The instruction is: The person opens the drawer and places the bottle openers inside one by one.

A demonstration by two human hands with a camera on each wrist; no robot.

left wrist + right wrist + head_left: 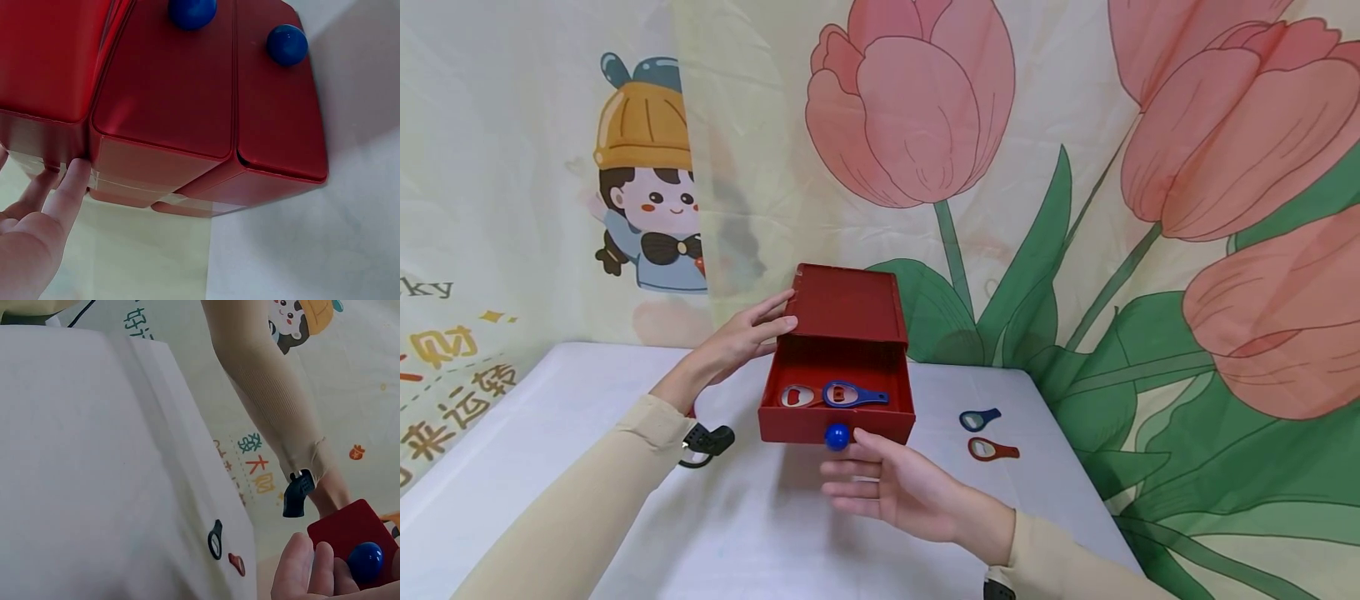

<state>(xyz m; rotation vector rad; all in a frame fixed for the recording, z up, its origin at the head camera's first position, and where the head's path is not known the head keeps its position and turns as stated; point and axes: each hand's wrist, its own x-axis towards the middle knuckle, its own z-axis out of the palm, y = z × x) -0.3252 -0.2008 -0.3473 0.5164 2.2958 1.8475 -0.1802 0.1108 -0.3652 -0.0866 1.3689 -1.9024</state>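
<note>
A red drawer box [850, 304] stands with its top drawer [891, 425] pulled out towards me. Inside the drawer lie a red bottle opener [797, 396] and a blue bottle opener [855, 394]. My left hand [747, 333] rests on the box's left side, thumb at the top edge. In the left wrist view its extended fingers [69, 194] touch the red side. My right hand [910, 487] is just below and right of the drawer's blue knob [837, 437], palm facing left, fingers extended and holding nothing.
On the white table [955, 508], right of the box, lie another blue opener [979, 418] and red opener [993, 450]. A dark opener [215, 540] and a red one [237, 564] show in the right wrist view. A printed cloth [760, 167] hangs behind.
</note>
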